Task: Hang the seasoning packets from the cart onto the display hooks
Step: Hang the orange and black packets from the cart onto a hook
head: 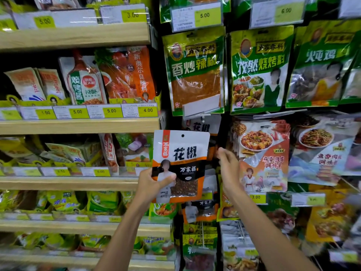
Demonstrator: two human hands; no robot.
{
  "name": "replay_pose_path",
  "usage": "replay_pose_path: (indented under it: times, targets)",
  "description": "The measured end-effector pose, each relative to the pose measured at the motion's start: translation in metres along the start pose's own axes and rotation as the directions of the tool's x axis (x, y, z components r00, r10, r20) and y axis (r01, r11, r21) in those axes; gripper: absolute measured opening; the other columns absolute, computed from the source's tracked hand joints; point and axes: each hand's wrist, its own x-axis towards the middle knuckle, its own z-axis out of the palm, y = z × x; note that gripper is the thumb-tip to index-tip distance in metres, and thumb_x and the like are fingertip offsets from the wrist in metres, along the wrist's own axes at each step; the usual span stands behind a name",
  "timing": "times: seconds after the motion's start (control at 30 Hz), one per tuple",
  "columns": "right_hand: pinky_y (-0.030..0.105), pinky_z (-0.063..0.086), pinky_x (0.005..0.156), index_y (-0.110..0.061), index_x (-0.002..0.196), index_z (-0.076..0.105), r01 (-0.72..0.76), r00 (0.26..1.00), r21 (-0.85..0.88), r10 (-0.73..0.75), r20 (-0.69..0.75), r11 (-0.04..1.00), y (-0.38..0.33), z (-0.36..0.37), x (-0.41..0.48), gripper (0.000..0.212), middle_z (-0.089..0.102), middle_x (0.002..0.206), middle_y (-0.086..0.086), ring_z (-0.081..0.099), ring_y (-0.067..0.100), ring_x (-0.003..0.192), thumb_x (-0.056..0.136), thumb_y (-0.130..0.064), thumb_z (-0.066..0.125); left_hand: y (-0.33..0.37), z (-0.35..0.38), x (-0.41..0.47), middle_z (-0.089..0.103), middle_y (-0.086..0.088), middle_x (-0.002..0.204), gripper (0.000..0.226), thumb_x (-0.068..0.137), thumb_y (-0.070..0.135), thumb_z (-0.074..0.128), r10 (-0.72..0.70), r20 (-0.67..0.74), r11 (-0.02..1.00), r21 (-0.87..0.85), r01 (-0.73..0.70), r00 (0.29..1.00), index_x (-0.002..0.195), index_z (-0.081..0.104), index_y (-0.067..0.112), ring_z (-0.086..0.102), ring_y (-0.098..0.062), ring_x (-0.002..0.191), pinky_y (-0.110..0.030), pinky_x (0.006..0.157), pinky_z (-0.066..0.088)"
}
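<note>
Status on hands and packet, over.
Left hand grips white-and-orange packet low. Right hand at hanging packets, grasp unclear. Packet not yet hooked.

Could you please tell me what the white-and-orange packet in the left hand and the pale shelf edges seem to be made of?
White-and-orange seasoning packet: glossy plastic film, judging by its sheen and clear window showing the spice. Pale shelf edges: likely wood or wood-look laminate, matte, faintly grained; which is unclear.

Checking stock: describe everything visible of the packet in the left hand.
The packet is a glossy plastic pouch: white top with a round hang hole, orange strip, black characters, clear window showing reddish-brown spice. Upright, slightly tilted, it is not yet hung. The left hand grips its lower left corner, thumb on front.
</note>
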Motion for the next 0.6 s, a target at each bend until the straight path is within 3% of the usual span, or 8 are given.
replay_pose_path:
  times: [0.07, 0.17, 0.3, 0.37, 0.4, 0.5, 0.53, 0.6]
  targets:
    - [0.022, 0.051, 0.083, -0.022, 0.105, 0.066, -0.022, 0.989, 0.143, 0.001, 0.149, 0.989, -0.004, -0.004, -0.018, 0.031, 0.071, 0.107, 0.0, 0.067, 0.011, 0.099, 0.089, -0.047, 0.057, 0.0, 0.012, 0.001, 0.063, -0.018, 0.082, 0.034, 0.073, 0.024, 0.08, 0.003, 0.036, 1.0, -0.015, -0.003, 0.999, 0.088, 0.063, -0.002, 0.063, -0.023, 0.074, -0.045, 0.071, 0.053]
    - [0.021, 0.054, 0.078, -0.024, 0.106, 0.069, 0.007, 0.961, 0.143, -0.046, 0.273, 0.99, -0.018, -0.008, -0.027, 0.035, 0.074, 0.104, -0.005, 0.069, 0.008, 0.097, 0.081, -0.048, 0.065, 0.006, 0.03, 0.001, 0.06, -0.019, 0.083, 0.033, 0.076, 0.026, 0.078, 0.01, 0.1, 1.0, -0.015, -0.009, 0.995, 0.085, 0.059, 0.0, 0.063, -0.022, 0.078, -0.041, 0.068, 0.053]
    - [0.017, 0.054, 0.062, -0.024, 0.093, 0.07, 0.031, 0.977, 0.131, -0.058, 0.207, 0.991, -0.028, -0.016, -0.02, 0.022, 0.075, 0.087, -0.01, 0.071, 0.006, 0.083, 0.079, -0.041, 0.07, 0.027, 0.04, 0.001, 0.068, -0.003, 0.08, 0.026, 0.079, 0.03, 0.075, 0.121, 0.158, 0.993, -0.033, -0.118, 0.98, 0.089, 0.067, 0.008, 0.063, -0.005, 0.073, -0.026, 0.066, 0.052]
    - [0.028, 0.057, 0.067, -0.02, 0.093, 0.069, 0.022, 0.982, 0.092, -0.039, 0.185, 0.996, -0.027, -0.021, -0.014, 0.023, 0.075, 0.086, -0.003, 0.071, 0.012, 0.082, 0.081, -0.039, 0.069, 0.04, 0.03, 0.004, 0.068, 0.01, 0.087, 0.017, 0.083, 0.029, 0.07, 0.319, 0.008, 0.947, 0.039, -0.319, 0.948, 0.095, 0.068, 0.016, 0.062, 0.003, 0.079, -0.017, 0.071, 0.051]
    - [0.034, 0.058, 0.072, -0.017, 0.093, 0.068, 0.017, 0.984, 0.068, -0.029, 0.176, 0.998, -0.027, -0.022, -0.012, 0.025, 0.074, 0.089, 0.004, 0.071, 0.016, 0.083, 0.082, -0.039, 0.069, 0.046, 0.022, 0.009, 0.067, 0.01, 0.093, 0.018, 0.087, 0.026, 0.067, 0.454, -0.135, 0.887, 0.161, -0.433, 0.881, 0.101, 0.068, 0.015, 0.061, 0.001, 0.086, -0.017, 0.078, 0.049]
    - [0.043, 0.056, 0.078, -0.006, 0.096, 0.067, 0.038, 0.986, 0.022, -0.041, 0.164, 0.999, -0.028, -0.024, -0.007, 0.036, 0.07, 0.094, 0.016, 0.069, 0.025, 0.085, 0.083, -0.04, 0.068, 0.065, -0.004, 0.029, 0.065, -0.012, 0.101, 0.019, 0.094, 0.012, 0.055, 0.821, -0.339, 0.564, 0.612, -0.555, 0.46, 0.106, 0.064, 0.002, 0.055, -0.021, 0.098, -0.031, 0.087, 0.044]
    - [0.042, 0.056, 0.078, -0.008, 0.094, 0.067, 0.044, 0.985, 0.018, -0.047, 0.164, 0.999, -0.029, -0.023, -0.005, 0.034, 0.071, 0.092, 0.014, 0.069, 0.025, 0.086, 0.084, -0.04, 0.068, 0.069, -0.011, 0.038, 0.064, -0.016, 0.104, 0.02, 0.095, 0.01, 0.053, 0.871, -0.317, 0.481, 0.703, -0.524, 0.375, 0.108, 0.064, 0.0, 0.054, -0.025, 0.101, -0.034, 0.089, 0.043]
    - [0.038, 0.057, 0.079, -0.018, 0.09, 0.07, 0.045, 0.984, 0.026, -0.049, 0.173, 0.999, -0.032, -0.019, 0.0, 0.02, 0.074, 0.089, 0.004, 0.07, 0.02, 0.087, 0.085, -0.038, 0.068, 0.07, -0.02, 0.054, 0.062, -0.02, 0.113, 0.024, 0.096, 0.01, 0.051, 0.913, -0.234, 0.371, 0.818, -0.44, 0.334, 0.114, 0.062, -0.001, 0.055, -0.032, 0.108, -0.04, 0.095, 0.042]
